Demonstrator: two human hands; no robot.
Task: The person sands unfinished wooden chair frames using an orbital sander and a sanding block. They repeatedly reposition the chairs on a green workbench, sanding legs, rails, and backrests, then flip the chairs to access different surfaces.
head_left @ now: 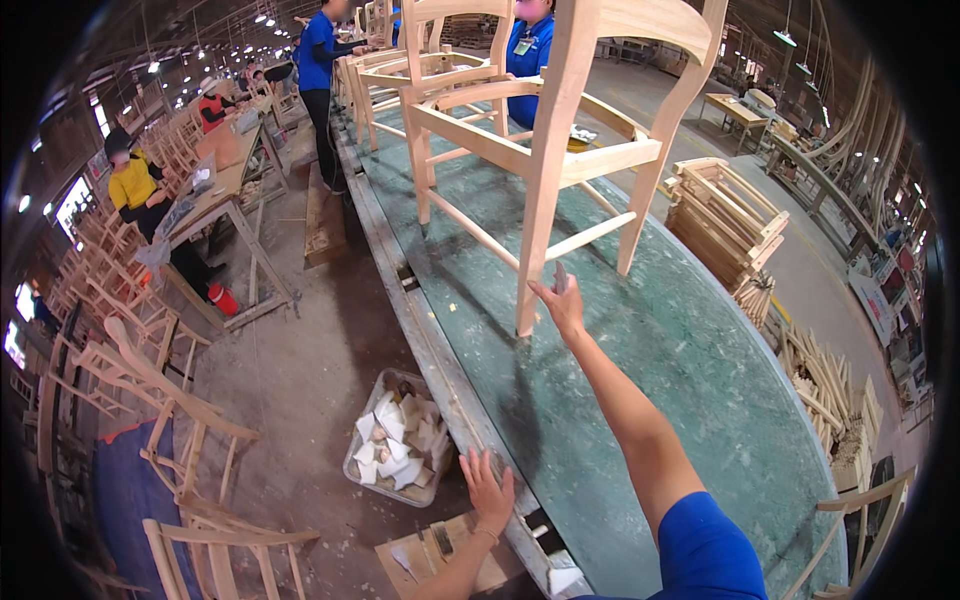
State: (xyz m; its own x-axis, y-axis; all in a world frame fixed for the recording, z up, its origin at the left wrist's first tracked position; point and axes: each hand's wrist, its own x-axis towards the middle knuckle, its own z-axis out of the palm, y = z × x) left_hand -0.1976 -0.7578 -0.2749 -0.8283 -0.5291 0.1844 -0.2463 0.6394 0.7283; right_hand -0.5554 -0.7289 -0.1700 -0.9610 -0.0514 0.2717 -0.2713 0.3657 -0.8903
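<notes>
The right hand pinches a small grey piece beside the front leg of the unfinished wooden chair at 12 o'clock. The left hand, fingers spread, presses flat on the green workbench edge at 6 o'clock.

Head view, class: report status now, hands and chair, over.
Left hand flat on bench edge. Right hand pinching small piece by chair leg. Nothing between.

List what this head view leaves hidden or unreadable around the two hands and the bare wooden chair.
- Head view: the small grey piece in the right hand is too small and part-covered by fingers to identify.
- The chair loses its back top at the upper edge.
- The left hand covers the bench edge beneath it; whether it grips anything cannot be told.
- The pale scraps in the clear bin are too small to name.
</notes>
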